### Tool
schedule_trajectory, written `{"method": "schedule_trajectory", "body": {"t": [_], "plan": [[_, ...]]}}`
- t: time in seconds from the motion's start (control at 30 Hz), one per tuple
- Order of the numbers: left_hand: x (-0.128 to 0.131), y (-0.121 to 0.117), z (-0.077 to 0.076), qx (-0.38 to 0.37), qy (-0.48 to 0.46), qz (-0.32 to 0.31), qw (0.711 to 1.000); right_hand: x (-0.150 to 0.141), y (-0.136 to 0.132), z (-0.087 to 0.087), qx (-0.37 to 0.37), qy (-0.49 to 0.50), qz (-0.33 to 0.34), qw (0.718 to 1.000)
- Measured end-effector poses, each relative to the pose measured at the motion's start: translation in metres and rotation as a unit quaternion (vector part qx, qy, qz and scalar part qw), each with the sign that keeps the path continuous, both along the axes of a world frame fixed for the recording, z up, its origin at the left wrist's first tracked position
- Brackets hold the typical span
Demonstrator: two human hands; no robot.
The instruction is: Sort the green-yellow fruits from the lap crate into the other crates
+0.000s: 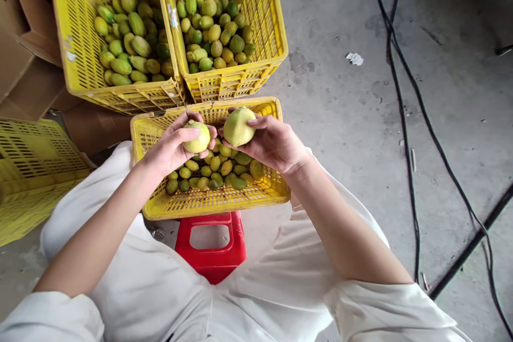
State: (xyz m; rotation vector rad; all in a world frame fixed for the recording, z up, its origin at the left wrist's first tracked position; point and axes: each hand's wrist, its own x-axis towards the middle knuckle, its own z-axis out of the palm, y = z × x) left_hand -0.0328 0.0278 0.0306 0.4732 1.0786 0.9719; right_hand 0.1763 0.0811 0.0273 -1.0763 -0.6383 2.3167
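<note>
My left hand [176, 141] is closed around a yellow-green lemon [197, 137], thumb on top. A second, slightly larger pale green lemon [239, 126] is gripped in my right hand [274, 141], with its pointed end turned toward me. Both fruits are held close together above a yellow crate [216, 204] between my knees. Inside that crate lie several smaller green and yellow lemons [215, 163]. My hands and forearms hide part of the crate's far side and some of its contents.
Two deeper yellow crates [224, 83] with green lemons [134, 45] stand beyond the near crate. A red plastic stool [210, 267] is below me. Cardboard boxes [30, 59] and another yellow crate [36, 171] are at left. Black cables [404, 133] cross the concrete floor at right.
</note>
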Motion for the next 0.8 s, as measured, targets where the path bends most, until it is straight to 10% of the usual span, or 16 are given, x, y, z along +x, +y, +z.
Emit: {"method": "schedule_trajectory", "body": {"t": [0.8], "plan": [[0.001,0.002,-0.017,-0.066,0.027,0.000,0.997,-0.004,-0.004,-0.008,-0.060,-0.017,-0.017,0.998]]}}
